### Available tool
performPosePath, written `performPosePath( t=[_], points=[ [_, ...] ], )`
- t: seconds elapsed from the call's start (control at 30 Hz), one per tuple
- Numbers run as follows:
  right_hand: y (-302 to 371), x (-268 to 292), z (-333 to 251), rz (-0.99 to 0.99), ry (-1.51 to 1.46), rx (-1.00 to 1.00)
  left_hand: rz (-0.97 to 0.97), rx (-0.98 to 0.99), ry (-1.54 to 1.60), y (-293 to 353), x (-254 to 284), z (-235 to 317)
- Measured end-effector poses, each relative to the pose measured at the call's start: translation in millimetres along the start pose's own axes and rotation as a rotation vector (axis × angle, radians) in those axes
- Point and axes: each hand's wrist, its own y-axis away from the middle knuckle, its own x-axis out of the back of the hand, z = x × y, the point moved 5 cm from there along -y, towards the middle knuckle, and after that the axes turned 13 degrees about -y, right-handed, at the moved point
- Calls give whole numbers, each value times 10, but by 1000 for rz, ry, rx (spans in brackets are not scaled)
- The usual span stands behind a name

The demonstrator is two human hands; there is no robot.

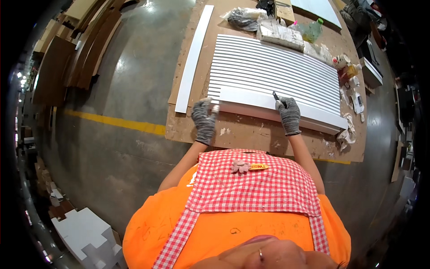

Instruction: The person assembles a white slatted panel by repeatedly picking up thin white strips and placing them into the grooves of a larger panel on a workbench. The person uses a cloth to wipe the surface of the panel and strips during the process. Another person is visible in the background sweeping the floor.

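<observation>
A white slatted panel (273, 67) with dark grooves lies on the worktable. A plain white strip (251, 97) rests along its near edge. My left hand (205, 120), in a grey striped glove with white fingertips, is at the panel's near left corner, thumb and fingers apart, slightly blurred. My right hand (289, 115), gloved alike, is closed around a small dark pointed tool (275, 95) above the strip. The tool's exact kind is hard to make out. A long white strip (193, 62) lies separately at the table's left side.
Brown board covers the worktable (242, 132). Behind the panel are a white-smeared block (280, 35), a green bottle (312, 30) and a plastic bag (245, 19). Bottles (349, 71) and a crumpled rag (347, 134) lie at right. Brown boards (85, 58) are stacked far left.
</observation>
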Motion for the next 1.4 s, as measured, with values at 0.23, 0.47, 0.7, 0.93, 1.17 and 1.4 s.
performPosePath(
  t=[0.23,0.47,0.7,0.93,1.17,1.4],
  points=[
    [-94,-1258,-963,-346,-250,72,85,-35,-104,29,-50,-86],
    [-255,-1255,-716,-325,-155,107,173,148,74,57,120,-341],
    [-186,-1441,-1085,-383,-242,173,170,135,53,27,70,-422],
    [-76,-1197,-912,-433,-118,274,68,-36,20,-309,-493,-45],
    [336,706,858,64,586,351,-42,-144,-575,-364,-895,204],
    [419,2753,2243,385,471,-318,-5,-162,-565,-369,-899,164]
  ],
)
